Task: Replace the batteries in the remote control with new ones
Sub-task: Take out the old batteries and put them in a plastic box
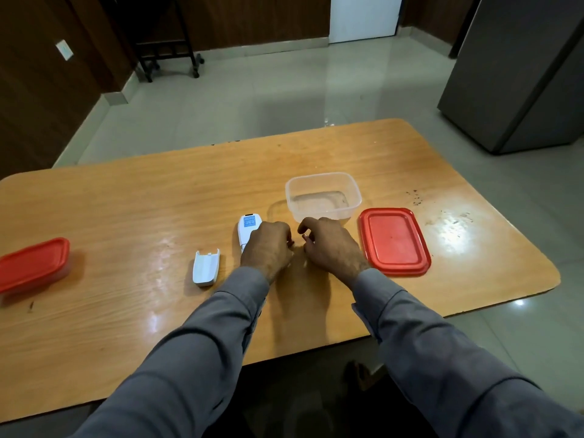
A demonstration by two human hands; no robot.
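Observation:
The white remote control (248, 227) lies face down on the wooden table (126, 216), its lower half hidden under my left hand (267, 246). Its detached white battery cover (206, 267) lies to the left, inner side up. My left hand's fingers curl down toward the table just right of the remote. My right hand (328, 245) sits close beside it, fingers curled, fingertips almost meeting those of the left hand. Whatever is under or between the fingers is hidden. No battery is visible.
An empty clear plastic container (324, 197) stands just beyond my hands, with its red lid (395, 241) lying flat to its right. A second container with a red lid (31, 263) sits closed at the table's left edge. A grey cabinet (521, 74) stands on the floor at the far right.

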